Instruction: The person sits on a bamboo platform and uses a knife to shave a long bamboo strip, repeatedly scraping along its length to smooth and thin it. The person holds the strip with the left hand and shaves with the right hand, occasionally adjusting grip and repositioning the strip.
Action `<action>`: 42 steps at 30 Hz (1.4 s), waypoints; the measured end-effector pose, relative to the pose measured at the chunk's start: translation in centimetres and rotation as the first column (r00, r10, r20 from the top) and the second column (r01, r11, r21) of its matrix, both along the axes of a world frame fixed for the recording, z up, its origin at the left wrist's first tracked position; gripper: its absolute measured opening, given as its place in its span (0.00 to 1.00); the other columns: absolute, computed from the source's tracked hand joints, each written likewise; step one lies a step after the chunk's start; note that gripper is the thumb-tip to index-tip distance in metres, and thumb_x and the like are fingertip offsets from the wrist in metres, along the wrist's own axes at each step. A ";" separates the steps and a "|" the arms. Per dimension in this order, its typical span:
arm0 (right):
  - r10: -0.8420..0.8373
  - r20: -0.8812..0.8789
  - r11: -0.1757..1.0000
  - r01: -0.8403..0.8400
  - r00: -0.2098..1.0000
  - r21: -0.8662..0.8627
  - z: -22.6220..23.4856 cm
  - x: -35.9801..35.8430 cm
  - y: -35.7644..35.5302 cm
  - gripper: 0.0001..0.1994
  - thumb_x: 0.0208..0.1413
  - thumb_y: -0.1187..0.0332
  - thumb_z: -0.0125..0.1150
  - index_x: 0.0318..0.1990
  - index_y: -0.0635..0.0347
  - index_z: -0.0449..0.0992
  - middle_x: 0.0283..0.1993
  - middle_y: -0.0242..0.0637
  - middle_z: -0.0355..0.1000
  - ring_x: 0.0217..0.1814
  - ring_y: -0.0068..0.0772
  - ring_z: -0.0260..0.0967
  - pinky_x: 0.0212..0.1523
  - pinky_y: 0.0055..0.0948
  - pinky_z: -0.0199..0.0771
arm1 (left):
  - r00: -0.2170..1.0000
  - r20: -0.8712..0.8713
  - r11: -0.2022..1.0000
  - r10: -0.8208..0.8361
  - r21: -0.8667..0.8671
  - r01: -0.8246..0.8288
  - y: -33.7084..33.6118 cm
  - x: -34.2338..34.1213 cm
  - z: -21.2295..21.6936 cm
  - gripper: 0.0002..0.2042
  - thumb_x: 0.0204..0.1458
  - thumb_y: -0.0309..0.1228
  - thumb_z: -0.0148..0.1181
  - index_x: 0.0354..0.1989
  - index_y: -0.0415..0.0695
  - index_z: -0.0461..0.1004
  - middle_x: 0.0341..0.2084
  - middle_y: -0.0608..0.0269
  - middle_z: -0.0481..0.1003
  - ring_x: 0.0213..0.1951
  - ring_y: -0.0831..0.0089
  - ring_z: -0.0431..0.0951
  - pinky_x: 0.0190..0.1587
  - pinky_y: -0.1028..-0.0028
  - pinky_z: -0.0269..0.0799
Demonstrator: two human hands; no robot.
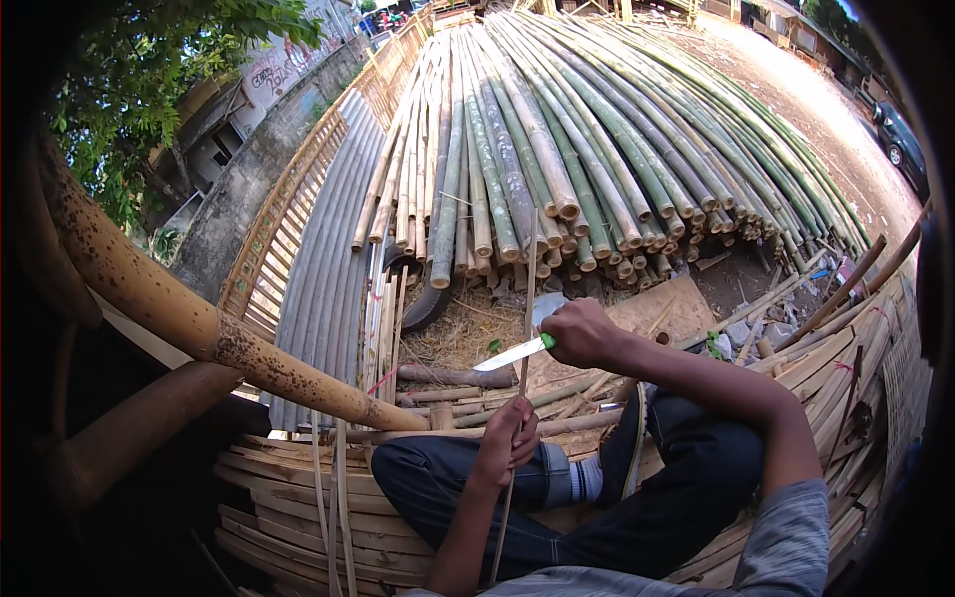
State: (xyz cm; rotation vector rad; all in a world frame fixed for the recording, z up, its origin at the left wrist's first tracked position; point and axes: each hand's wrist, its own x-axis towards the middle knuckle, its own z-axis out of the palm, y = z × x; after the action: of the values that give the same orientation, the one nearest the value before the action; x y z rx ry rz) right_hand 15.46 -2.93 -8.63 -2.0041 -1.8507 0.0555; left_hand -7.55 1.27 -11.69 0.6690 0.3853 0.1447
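Note:
A thin bamboo strip (516, 448) runs almost upright in front of me, from my lap up toward the bamboo pile. My left hand (505, 443) is closed round its lower part, above my crossed legs. Higher up and to the right, my right hand (579, 333) is closed on the green handle of a knife (509, 355). The knife's pale blade points left and slightly down, and it crosses the strip above my left hand. Whether the edge bites into the strip cannot be made out.
A large pile of bamboo poles (557, 149) lies ahead, cut ends toward me. I sit on a slatted bamboo platform (298, 497). A thick bamboo pole (269, 353) slants in from the left beside corrugated sheets (328, 239). A dark vehicle (895, 139) stands far right.

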 end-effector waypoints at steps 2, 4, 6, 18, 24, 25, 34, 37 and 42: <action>-0.119 -0.024 0.992 0.120 0.993 0.049 -0.2 0.8 0.5 0.09 0.44 0.65 0.57 0.20 0.61 0.75 0.19 0.50 0.70 0.25 0.56 0.72 0.29 0.49 0.71 | 1.000 -0.015 1.000 -0.005 -0.009 0.005 0.0 0.0 -0.3 0.16 0.64 0.46 0.44 0.31 0.47 0.59 0.12 0.73 0.53 0.08 0.87 0.46 0.07 0.85 0.40; -0.353 -0.097 0.933 0.359 0.930 0.043 0.4 4.2 1.6 0.13 0.47 0.64 0.55 0.21 0.65 0.76 0.22 0.55 0.71 0.29 0.58 0.73 0.34 0.50 0.72 | 0.999 -0.035 0.999 -0.011 -0.035 0.009 -0.3 -0.7 -0.6 0.16 0.64 0.45 0.45 0.31 0.47 0.59 0.12 0.73 0.53 0.08 0.87 0.46 0.07 0.85 0.41; -0.517 -0.126 0.835 0.531 0.847 0.143 2.1 9.0 1.1 0.13 0.50 0.66 0.52 0.23 0.67 0.77 0.25 0.58 0.71 0.32 0.57 0.73 0.36 0.51 0.72 | 0.997 -0.034 0.996 -0.072 -0.062 0.070 -2.7 -1.5 -0.4 0.16 0.64 0.45 0.45 0.31 0.46 0.59 0.12 0.73 0.53 0.08 0.87 0.47 0.07 0.85 0.41; -0.057 -0.337 0.993 0.088 0.940 0.078 0.5 4.6 -2.6 0.15 0.51 0.63 0.61 0.24 0.69 0.72 0.19 0.52 0.67 0.21 0.52 0.66 0.27 0.43 0.64 | 0.995 0.058 0.997 -0.082 0.010 0.082 -0.5 0.3 -0.7 0.17 0.63 0.47 0.45 0.30 0.46 0.59 0.13 0.72 0.55 0.12 0.84 0.54 0.09 0.86 0.48; 0.181 -0.105 0.982 -0.186 0.978 -0.042 -0.2 -0.7 -1.6 0.12 0.46 0.62 0.60 0.21 0.62 0.75 0.19 0.51 0.70 0.25 0.57 0.70 0.30 0.50 0.69 | 0.995 -0.091 0.987 0.043 0.157 -0.028 -0.8 0.9 -0.5 0.19 0.64 0.49 0.42 0.30 0.46 0.59 0.12 0.72 0.54 0.10 0.84 0.51 0.10 0.84 0.48; 0.209 -0.094 0.976 -0.214 0.973 -0.036 -0.2 -1.5 -1.3 0.12 0.46 0.63 0.59 0.20 0.63 0.75 0.17 0.51 0.69 0.23 0.57 0.70 0.28 0.49 0.70 | 0.989 -0.131 0.975 0.073 0.220 -0.043 -0.7 0.9 -0.4 0.19 0.64 0.50 0.41 0.29 0.46 0.58 0.11 0.73 0.53 0.10 0.85 0.51 0.10 0.84 0.47; 0.080 -0.032 0.996 -0.081 0.996 -0.026 -0.5 -1.1 1.0 0.11 0.44 0.63 0.56 0.19 0.62 0.76 0.17 0.52 0.69 0.21 0.57 0.70 0.26 0.48 0.72 | 0.955 -0.170 0.906 0.245 0.392 -0.163 -0.2 0.4 -1.5 0.19 0.65 0.48 0.40 0.28 0.47 0.59 0.11 0.74 0.54 0.11 0.86 0.53 0.10 0.84 0.47; -0.030 -0.028 0.999 0.031 0.999 0.021 -2.0 0.7 2.3 0.13 0.45 0.62 0.56 0.20 0.64 0.76 0.19 0.54 0.70 0.22 0.57 0.71 0.28 0.51 0.72 | 0.957 -0.186 0.924 0.221 0.354 -0.144 -0.2 0.0 -2.0 0.19 0.65 0.49 0.40 0.27 0.47 0.59 0.10 0.74 0.53 0.10 0.86 0.52 0.10 0.84 0.47; -0.532 -0.461 0.709 0.671 0.710 0.215 3.9 12.6 -0.2 0.19 0.52 0.62 0.53 0.20 0.71 0.73 0.19 0.56 0.68 0.23 0.55 0.69 0.30 0.50 0.65 | 0.975 -0.210 0.962 0.073 0.273 -0.013 -3.7 -2.6 -2.4 0.20 0.65 0.49 0.41 0.27 0.47 0.58 0.10 0.74 0.53 0.09 0.86 0.51 0.09 0.84 0.46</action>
State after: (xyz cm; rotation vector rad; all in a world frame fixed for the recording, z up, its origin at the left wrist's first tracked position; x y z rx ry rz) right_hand 28.10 -3.13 -4.68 -2.0508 -0.8112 -0.1005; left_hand -10.10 -2.39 -14.13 0.9509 0.5986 0.1677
